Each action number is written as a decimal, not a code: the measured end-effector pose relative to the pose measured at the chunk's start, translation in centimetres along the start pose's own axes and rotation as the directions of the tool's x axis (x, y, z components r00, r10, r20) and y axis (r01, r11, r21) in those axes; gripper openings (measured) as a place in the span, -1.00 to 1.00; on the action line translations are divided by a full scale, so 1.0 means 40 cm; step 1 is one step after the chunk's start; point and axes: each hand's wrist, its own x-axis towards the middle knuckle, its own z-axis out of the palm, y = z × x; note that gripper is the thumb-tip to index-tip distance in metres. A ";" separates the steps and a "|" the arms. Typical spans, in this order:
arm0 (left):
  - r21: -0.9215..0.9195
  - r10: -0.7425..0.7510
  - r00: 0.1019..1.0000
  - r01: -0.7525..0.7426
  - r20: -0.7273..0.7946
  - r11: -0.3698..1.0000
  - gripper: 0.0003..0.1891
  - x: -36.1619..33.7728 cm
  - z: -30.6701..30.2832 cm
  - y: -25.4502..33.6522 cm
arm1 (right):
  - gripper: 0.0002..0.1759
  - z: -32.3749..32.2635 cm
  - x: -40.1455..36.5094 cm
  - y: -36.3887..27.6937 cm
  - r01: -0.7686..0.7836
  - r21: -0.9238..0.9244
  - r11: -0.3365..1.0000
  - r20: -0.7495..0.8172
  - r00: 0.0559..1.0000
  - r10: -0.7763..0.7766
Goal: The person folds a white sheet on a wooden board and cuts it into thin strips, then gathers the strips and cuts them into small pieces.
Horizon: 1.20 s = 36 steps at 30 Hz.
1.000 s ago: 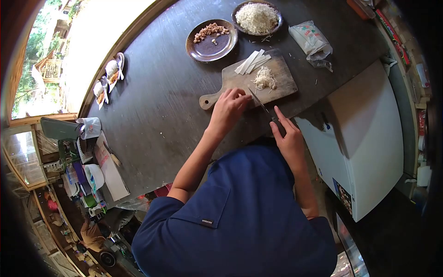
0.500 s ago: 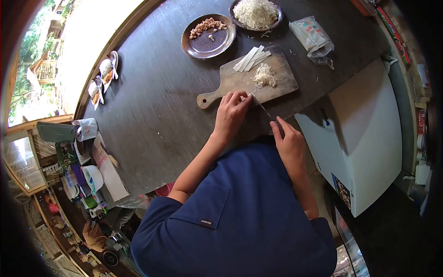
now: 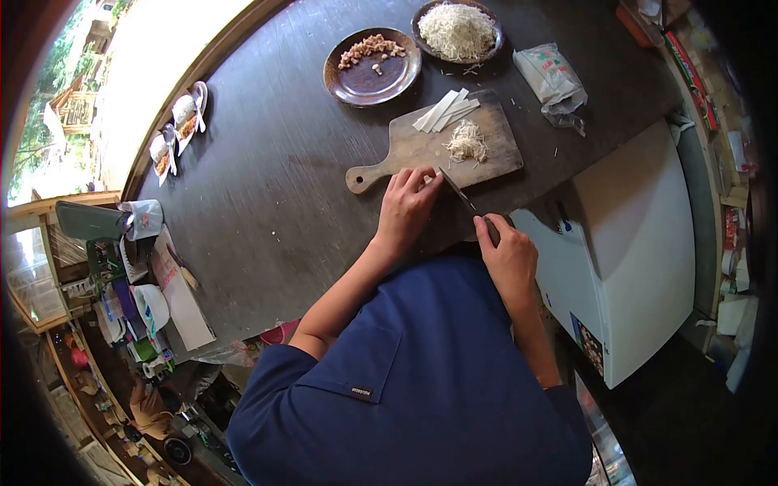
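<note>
My right hand (image 3: 509, 247) is closed on a knife (image 3: 459, 193), whose blade points up and left to the near edge of the wooden cutting board (image 3: 417, 148). Right beside the blade tip, my left hand (image 3: 408, 202) has its fingers pressed together on a small pale piece at that edge. Thin shreds (image 3: 467, 142) form a small pile on the board, and several flat white strips (image 3: 444, 110) lie behind them. The tip of the piece under my left fingers is mostly hidden.
Beyond the board are a plate with diced brown pieces (image 3: 396, 82), a heaped bowl of pale shreds (image 3: 458, 32) and a plastic bag (image 3: 551, 78). Two small dishes with spoons (image 3: 186, 121) stand near the window edge. A white appliance (image 3: 640, 267) is at the right.
The view has shifted slightly. The knife blade now shows its flat side more, with my right hand turned a little around the handle. My left hand keeps its place at the board edge.
</note>
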 end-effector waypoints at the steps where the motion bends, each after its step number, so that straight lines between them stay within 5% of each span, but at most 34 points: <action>1: -0.003 -0.003 1.000 0.003 0.004 1.000 -0.71 0.000 0.000 0.001 | -0.54 0.004 0.001 0.004 -0.026 0.012 1.000 0.013 1.000 0.026; 15: 0.016 -0.002 0.999 0.003 -0.032 1.000 -0.72 -0.003 0.009 0.005 | -0.48 0.043 0.053 -0.002 -0.022 0.105 0.994 -0.050 0.998 0.027; 29: 0.034 -0.011 0.999 0.013 -0.050 0.999 -0.74 -0.006 0.010 0.011 | -0.48 0.011 0.040 0.019 -0.109 0.134 0.985 0.108 0.990 0.095; 36: 0.067 -0.005 0.999 0.009 -0.054 0.998 -0.74 -0.011 0.013 0.011 | -0.52 0.055 0.087 0.005 -0.020 0.205 0.979 -0.005 1.000 0.021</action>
